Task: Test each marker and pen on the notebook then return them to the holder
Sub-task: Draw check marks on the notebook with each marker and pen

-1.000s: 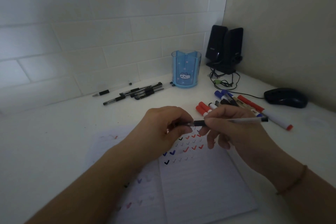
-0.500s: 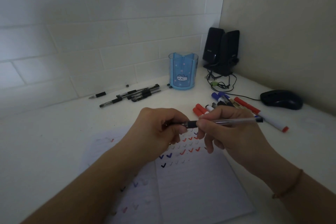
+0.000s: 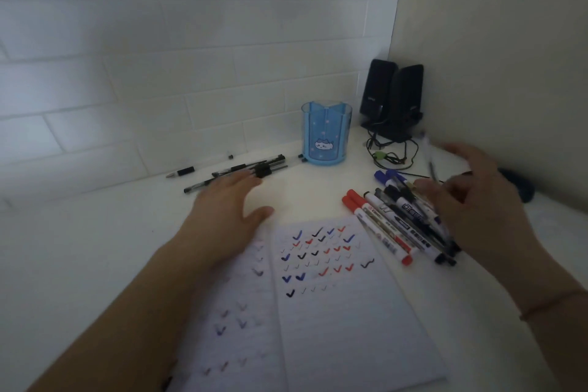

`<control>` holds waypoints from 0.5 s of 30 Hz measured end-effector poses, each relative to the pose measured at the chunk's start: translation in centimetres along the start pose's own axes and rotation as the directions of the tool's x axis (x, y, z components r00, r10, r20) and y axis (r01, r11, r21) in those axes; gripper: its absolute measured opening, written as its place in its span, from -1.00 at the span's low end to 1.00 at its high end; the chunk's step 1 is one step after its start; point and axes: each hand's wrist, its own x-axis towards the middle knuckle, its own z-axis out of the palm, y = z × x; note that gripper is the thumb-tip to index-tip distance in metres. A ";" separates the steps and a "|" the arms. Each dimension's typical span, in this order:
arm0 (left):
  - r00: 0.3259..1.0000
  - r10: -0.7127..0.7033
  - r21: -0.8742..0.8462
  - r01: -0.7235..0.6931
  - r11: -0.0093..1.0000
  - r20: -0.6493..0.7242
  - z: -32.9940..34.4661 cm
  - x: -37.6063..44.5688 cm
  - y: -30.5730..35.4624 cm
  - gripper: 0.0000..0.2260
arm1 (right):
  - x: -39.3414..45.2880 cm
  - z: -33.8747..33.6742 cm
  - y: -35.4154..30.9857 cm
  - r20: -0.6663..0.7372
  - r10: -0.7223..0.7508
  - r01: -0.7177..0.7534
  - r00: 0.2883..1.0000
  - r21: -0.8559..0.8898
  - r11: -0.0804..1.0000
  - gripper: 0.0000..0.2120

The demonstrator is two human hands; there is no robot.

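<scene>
the left hand (image 3: 227,216) lies flat and relaxed, fingers straight, holding nothing — its fingertips just short of the loose black pens (image 3: 241,170) beyond it. the right hand (image 3: 474,200) is blurred above the pile of markers (image 3: 397,226) beside it; a thin pen (image 3: 429,156) seems pinched in its fingers, though the blur makes that uncertain. the notebook (image 3: 334,312) lies open between the two forearms, already covered in ticks. the blue holder (image 3: 326,134) stands empty beyond both hands. these pens look light, stiff and smooth — likely to roll, so best taken mid-barrel or at the rubber grip.
</scene>
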 end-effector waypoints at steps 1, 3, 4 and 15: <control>0.997 -0.074 0.061 0.072 0.996 0.026 0.1 0.3 -1.1 -0.48 | 0.1 0.1 0.6 0.012 0.042 -0.040 0.999 -0.131 0.991 -0.62; 0.968 -0.218 0.148 0.200 0.969 0.122 0.2 0.7 -2.8 -0.46 | 0.4 0.5 1.7 0.080 0.117 -0.075 0.990 -0.398 0.914 -0.68; 0.954 -0.251 0.167 0.224 0.960 0.165 0.3 0.8 -3.3 -0.45 | 0.5 0.7 2.1 0.114 0.135 -0.064 0.984 -0.480 0.875 -0.72; 0.986 -0.112 0.105 0.100 0.989 0.121 2.3 1.9 -3.0 -0.51 | 0.3 1.8 2.8 0.113 0.110 -0.052 0.987 -0.428 0.902 -0.84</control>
